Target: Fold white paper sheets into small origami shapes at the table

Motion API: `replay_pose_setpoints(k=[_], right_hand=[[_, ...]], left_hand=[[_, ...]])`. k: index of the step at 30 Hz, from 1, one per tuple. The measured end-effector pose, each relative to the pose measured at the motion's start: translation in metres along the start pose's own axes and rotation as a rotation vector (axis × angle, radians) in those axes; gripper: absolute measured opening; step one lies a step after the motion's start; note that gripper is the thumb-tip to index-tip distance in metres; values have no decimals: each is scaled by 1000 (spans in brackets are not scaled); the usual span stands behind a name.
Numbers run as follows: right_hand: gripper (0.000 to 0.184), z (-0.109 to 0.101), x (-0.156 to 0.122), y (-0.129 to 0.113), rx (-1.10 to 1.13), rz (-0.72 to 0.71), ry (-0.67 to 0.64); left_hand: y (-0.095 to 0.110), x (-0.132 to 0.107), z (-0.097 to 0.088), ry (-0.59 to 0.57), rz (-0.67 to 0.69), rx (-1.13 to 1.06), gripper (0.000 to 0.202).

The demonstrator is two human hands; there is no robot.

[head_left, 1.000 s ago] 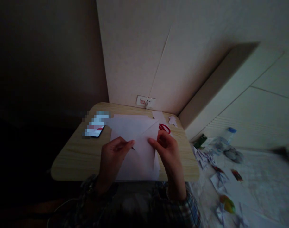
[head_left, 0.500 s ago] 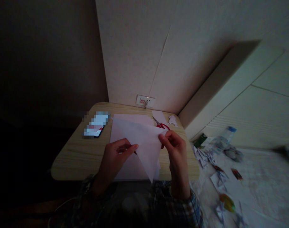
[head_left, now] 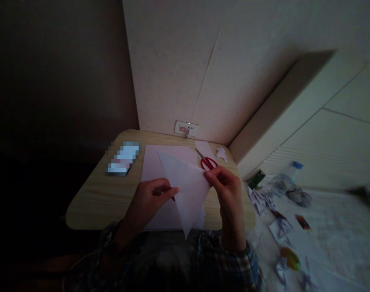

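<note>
A white sheet of paper [head_left: 187, 184], folded into a triangle, is held up between my two hands. My left hand [head_left: 152, 196] pinches its left edge between thumb and fingers. At the right corner, my right hand [head_left: 224, 184] grips the paper with thumb and forefinger. One point of the triangle reaches up and left, another hangs toward the table's front edge. Beneath it lies a stack of white paper [head_left: 151, 166]. Red-handled scissors [head_left: 208, 161] rest just beyond my right hand, partly over a small piece of paper [head_left: 204, 147].
A phone [head_left: 124, 159] lies on the left of the wooden table [head_left: 96, 202]. A small folded paper shape [head_left: 221, 153] sits at the back right, and a wall socket [head_left: 186, 128] is behind. Right of the table are a plastic bottle [head_left: 289, 176] and several folded papers [head_left: 259, 200].
The folded paper has turned in my hands: its upper left point has swung to the right and its lower point a little to the left. More of the scissors' handles shows.
</note>
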State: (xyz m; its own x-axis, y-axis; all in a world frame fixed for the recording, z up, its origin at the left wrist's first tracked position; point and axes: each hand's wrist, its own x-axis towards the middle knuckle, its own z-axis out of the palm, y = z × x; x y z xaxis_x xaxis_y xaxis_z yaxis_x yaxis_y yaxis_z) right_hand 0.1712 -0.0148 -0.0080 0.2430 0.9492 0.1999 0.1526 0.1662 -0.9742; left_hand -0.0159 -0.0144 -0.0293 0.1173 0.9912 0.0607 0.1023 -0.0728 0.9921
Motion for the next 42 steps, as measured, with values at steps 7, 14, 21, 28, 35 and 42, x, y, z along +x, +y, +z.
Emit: replay_pose_setpoints(k=[7, 14, 21, 28, 35, 42], right_hand=[[13, -3, 0, -2, 41, 8, -71], [15, 0, -1, 2, 78, 28, -38], [17, 3, -4, 3, 109, 15, 30], [17, 6, -6, 4, 154, 30, 24], [19, 8, -8, 4, 131, 41, 19], [18, 7, -8, 7, 38, -26, 60]], left_hand=[[-2, 2, -3, 19, -8, 12, 21], [-3, 2, -4, 39, -14, -5, 19], [-5, 2, -1, 25, -40, -10, 20], [-2, 2, 2, 30, -66, 12, 23], [0, -1, 7, 43, -99, -48, 23], [0, 4, 6, 23, -77, -54, 23]])
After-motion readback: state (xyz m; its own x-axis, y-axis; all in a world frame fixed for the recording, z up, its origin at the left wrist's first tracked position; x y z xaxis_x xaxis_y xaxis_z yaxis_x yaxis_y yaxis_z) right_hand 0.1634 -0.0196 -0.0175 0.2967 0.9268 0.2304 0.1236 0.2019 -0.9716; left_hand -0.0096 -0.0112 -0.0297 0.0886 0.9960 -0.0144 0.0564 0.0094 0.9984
